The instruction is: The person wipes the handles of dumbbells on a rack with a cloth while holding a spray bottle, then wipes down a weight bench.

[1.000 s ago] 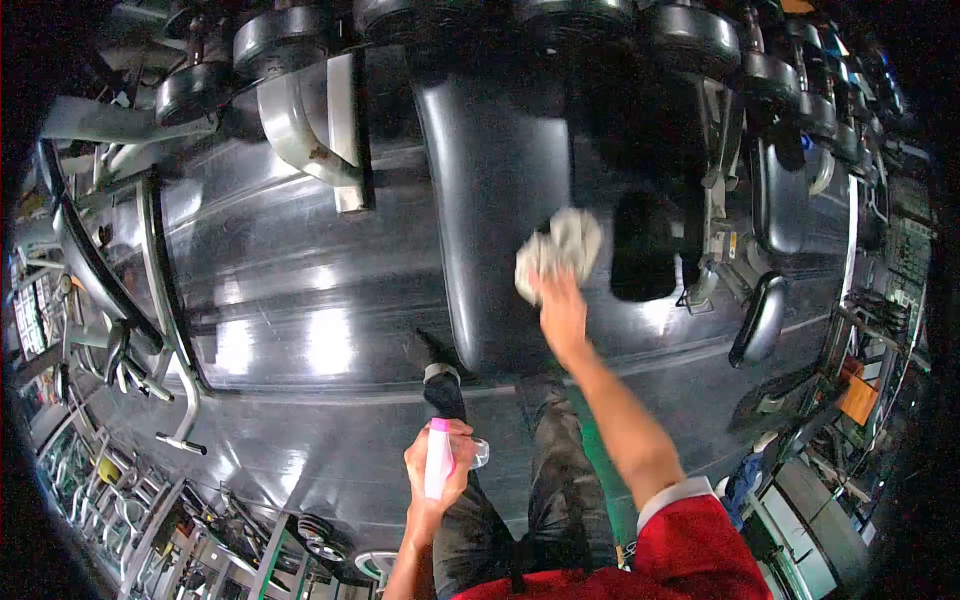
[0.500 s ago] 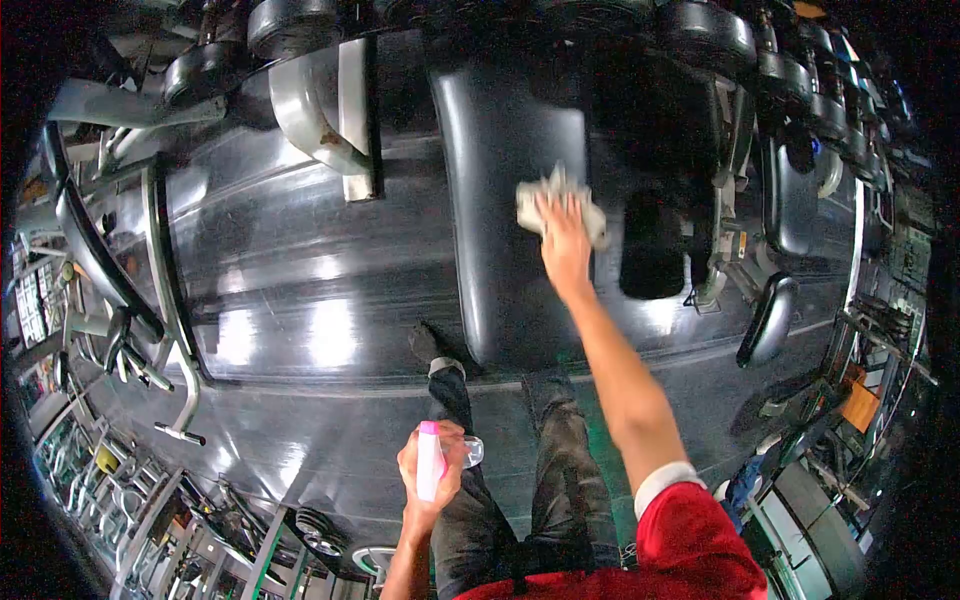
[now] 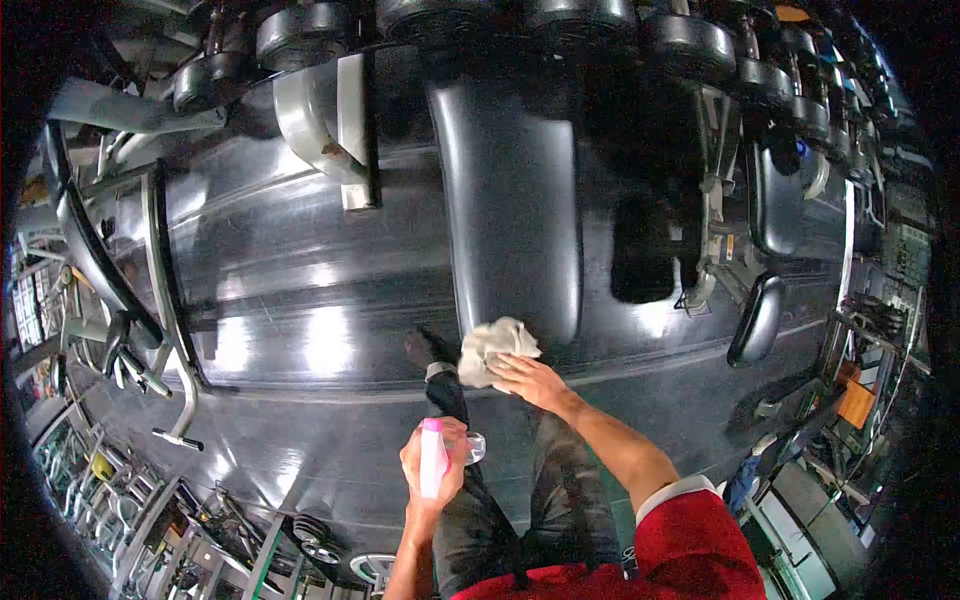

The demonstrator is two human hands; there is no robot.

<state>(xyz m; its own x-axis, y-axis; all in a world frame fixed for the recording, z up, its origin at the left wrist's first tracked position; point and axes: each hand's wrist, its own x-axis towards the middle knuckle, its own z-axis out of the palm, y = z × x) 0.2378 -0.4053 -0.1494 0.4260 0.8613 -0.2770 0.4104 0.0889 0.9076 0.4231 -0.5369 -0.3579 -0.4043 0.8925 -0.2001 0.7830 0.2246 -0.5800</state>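
Observation:
A long black padded bench point(image 3: 510, 210) stretches away in the middle of the view. At its near end, my right hand point(image 3: 530, 382) holds a crumpled pale cloth point(image 3: 497, 350) against or just over the pad's edge. My left hand point(image 3: 432, 465) is wrapped round a spray bottle point(image 3: 474, 448) with a pink and white top, held low in front of my legs. Part of the bottle is hidden by the fingers.
Large black dumbbells point(image 3: 685, 45) line the far side. A metal frame point(image 3: 165, 270) stands at the left, another bench point(image 3: 775, 195) and a small pad point(image 3: 757, 320) at the right. A person's leg point(image 3: 742, 482) shows at the lower right.
My right hand and the cloth have moved toward me and to the left, from the pad's right side to its near end. My left hand with the bottle has hardly moved.

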